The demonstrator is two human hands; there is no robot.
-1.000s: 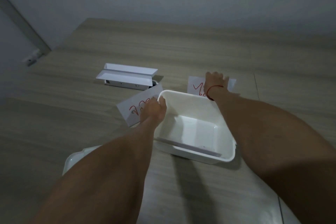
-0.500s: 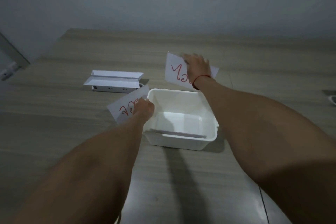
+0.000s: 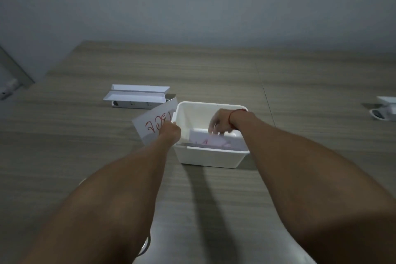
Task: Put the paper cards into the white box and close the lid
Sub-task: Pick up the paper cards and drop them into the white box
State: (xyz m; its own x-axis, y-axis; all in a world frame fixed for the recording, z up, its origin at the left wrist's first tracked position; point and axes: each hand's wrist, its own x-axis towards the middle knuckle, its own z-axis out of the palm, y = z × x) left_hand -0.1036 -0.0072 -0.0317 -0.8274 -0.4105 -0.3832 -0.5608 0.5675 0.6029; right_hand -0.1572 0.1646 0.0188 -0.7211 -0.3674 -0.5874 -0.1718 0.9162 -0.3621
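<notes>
Now left hand fingers pinching red-lettered card; right hand fingers loose over box's card.

Smooth white plastic box, matt paper cards with red ink, wood-grain table.

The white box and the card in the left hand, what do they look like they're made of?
White box: probably moulded plastic, smooth and slightly matte, judging by its rounded corners, rolled rim and even thin walls. Card: thin white paper or light cardstock, matte, with red handwritten marks. It stays flat and holds a sharp edge while pinched at one end by the left hand, so it is fairly stiff.
</notes>
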